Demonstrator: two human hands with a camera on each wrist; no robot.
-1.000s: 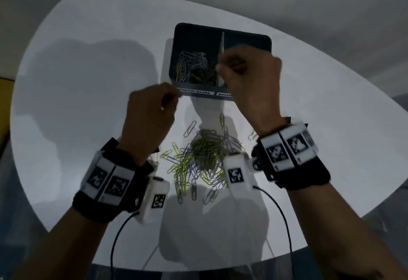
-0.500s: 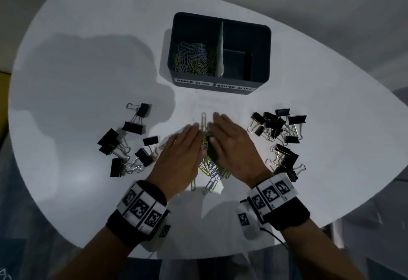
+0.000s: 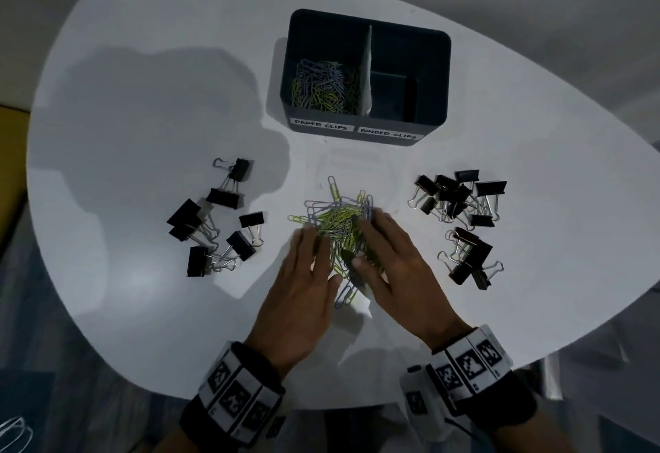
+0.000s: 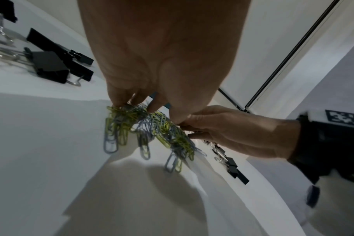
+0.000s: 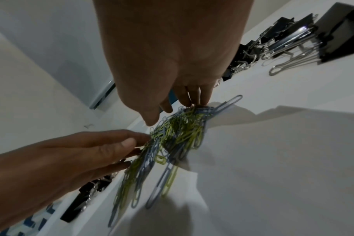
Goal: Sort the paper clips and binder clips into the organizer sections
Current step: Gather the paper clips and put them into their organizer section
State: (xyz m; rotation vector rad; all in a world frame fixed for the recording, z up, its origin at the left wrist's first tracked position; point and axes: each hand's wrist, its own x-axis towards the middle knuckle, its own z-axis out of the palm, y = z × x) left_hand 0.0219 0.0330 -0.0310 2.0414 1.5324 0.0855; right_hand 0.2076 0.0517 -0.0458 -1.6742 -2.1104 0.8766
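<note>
A pile of yellow-green and blue paper clips (image 3: 337,224) lies at the table's middle. My left hand (image 3: 310,256) and right hand (image 3: 378,238) lie on its near half, one at each side, fingers fairly straight. In the left wrist view the left hand (image 4: 144,102) touches the paper clips (image 4: 152,127) with its fingertips. The right hand (image 5: 182,102) does the same on the paper clips (image 5: 178,132). The dark organizer (image 3: 434,70) stands behind; its left section, labelled PAPER CLIPS, holds paper clips (image 3: 323,90). The BINDER CLIPS section shows no clips.
Several black binder clips (image 3: 214,217) lie left of the pile. More binder clips (image 3: 457,199) lie to its right, with another cluster of binder clips (image 3: 468,259) nearer me. The white table (image 3: 143,95) is rounded, and its near edge runs just behind my wrists.
A second ago both hands were up at the organizer's paper clip section. They came down onto the pile, and since then have drawn slightly towards me, so more of the pile shows.
</note>
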